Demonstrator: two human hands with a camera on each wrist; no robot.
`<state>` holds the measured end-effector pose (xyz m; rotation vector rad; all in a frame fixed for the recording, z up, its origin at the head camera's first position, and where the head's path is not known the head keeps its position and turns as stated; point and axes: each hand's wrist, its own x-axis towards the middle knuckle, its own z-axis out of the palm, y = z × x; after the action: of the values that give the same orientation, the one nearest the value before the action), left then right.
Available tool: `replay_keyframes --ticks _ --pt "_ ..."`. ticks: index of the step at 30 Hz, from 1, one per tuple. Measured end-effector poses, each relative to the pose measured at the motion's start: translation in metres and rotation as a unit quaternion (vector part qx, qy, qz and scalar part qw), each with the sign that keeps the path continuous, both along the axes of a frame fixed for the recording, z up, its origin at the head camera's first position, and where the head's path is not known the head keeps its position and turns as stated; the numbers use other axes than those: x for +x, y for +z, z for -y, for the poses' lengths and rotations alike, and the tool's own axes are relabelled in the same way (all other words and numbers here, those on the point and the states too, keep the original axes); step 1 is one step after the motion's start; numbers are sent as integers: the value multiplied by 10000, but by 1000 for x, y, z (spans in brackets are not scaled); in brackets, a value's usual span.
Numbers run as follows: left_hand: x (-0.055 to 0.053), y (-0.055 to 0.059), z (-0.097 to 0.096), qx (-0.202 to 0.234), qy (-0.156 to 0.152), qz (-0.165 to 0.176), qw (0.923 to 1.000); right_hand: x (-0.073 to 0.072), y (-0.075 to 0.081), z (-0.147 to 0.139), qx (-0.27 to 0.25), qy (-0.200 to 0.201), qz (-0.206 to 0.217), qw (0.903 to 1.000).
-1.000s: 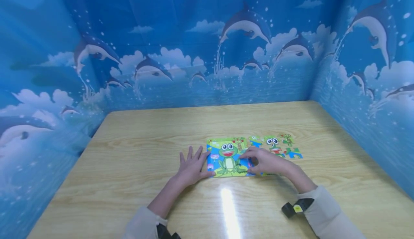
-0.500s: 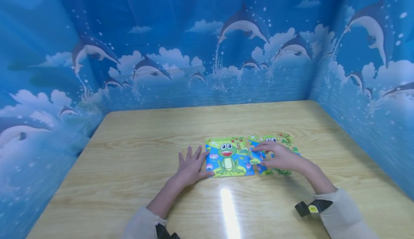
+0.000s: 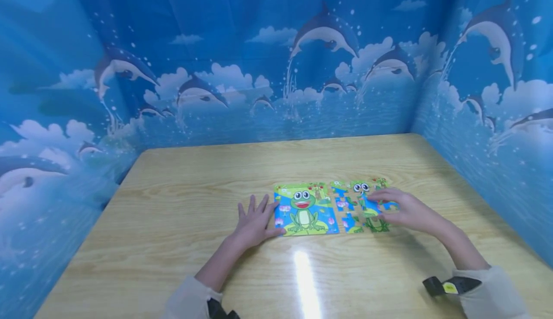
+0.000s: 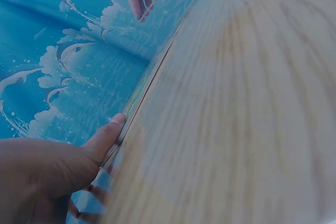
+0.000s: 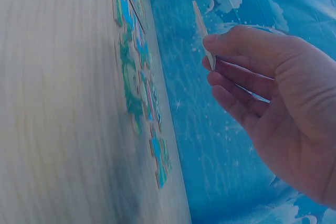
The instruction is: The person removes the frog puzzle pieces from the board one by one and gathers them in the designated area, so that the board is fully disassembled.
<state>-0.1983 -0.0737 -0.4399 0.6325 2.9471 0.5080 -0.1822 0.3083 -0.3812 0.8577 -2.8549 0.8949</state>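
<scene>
My left hand lies with fingers spread at the left edge of a square frog picture card, thumb and forefinger touching that edge. In the left wrist view the thumb presses along the card's side. My right hand pinches a blue-and-green jigsaw piece between thumb and fingers, raised over the other pieces. The right wrist view shows this held piece edge-on, tilted and clear of the table. Beneath it lie several loose frog jigsaw pieces, partly hidden by the hand.
The wooden table has a glare streak near its front. Blue dolphin-print curtains hang behind the table and on both sides. Black straps with small boxes sit on the sleeves.
My right hand has moved right, from the frog card's right edge to over the loose pieces, carrying the jigsaw piece. My left hand has stayed in place.
</scene>
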Motion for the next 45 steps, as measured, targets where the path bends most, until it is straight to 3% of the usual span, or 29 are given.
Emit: replay_keyframes --ticks 10,13,18,34,45 --pt "1 2 1 4 49 67 10000 9 -13 -37 128 -66 -842 9963" --pt "1 2 1 -9 56 82 10000 12 -16 -46 43 -116 -898 9959" --pt "1 1 1 -13 61 84 9999 17 -23 -59 67 -294 -820 9962" --pt "-1 2 1 -6 44 121 9999 19 -46 -72 -263 -248 -535 9979" --pt "0 3 0 17 44 112 9999 19 -49 -75 -125 -473 -337 9982"
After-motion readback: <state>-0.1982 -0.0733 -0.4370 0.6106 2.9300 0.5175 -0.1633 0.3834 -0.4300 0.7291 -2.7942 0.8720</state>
